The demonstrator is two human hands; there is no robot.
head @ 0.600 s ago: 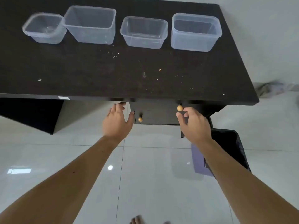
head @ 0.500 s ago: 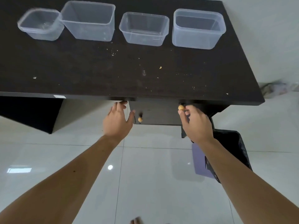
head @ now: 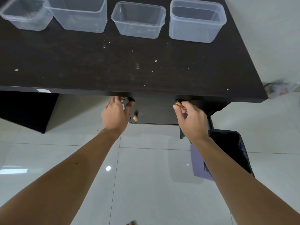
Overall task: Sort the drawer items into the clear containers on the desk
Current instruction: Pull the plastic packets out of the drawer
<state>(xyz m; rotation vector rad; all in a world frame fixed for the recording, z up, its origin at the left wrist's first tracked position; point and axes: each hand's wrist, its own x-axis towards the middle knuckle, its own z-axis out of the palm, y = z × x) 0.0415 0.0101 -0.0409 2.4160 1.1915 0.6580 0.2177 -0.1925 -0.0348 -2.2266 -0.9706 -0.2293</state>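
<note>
- Right hand [head: 191,120]: thumb and forefinger pinch the upper wooden knob [head: 178,104] on the drawer front [head: 154,111]; other fingers curled in behind. Knob sits right under the desk edge.
- Left hand [head: 116,115]: fingers reach up to the underside of the desk edge at the left corner of the drawer front; thumb set apart from the fingers against that corner. Hand is loosely spread, nothing held in it.
- Between the hands, nearer the left thumb and lower: second wooden knob [head: 135,118], untouched.
- Drawer contents cannot be seen; the front is hidden in shadow under the desk top.
- Below and right of the right wrist: black bin [head: 230,143] on the white tiled floor [head: 146,159], a purple flat object [head: 199,164] beside it.
- Beyond both hands: dark desk [head: 113,69], scattered with pale crumbs.
- Far edge of the desk, four clear containers in a row, all empty. From left hand's side to right's: small rounded container [head: 26,15], large tub [head: 81,15] just beside it, shallow rectangular container [head: 138,20], deep container [head: 196,21].
- Last two stand apart from each other and from the tub.
</note>
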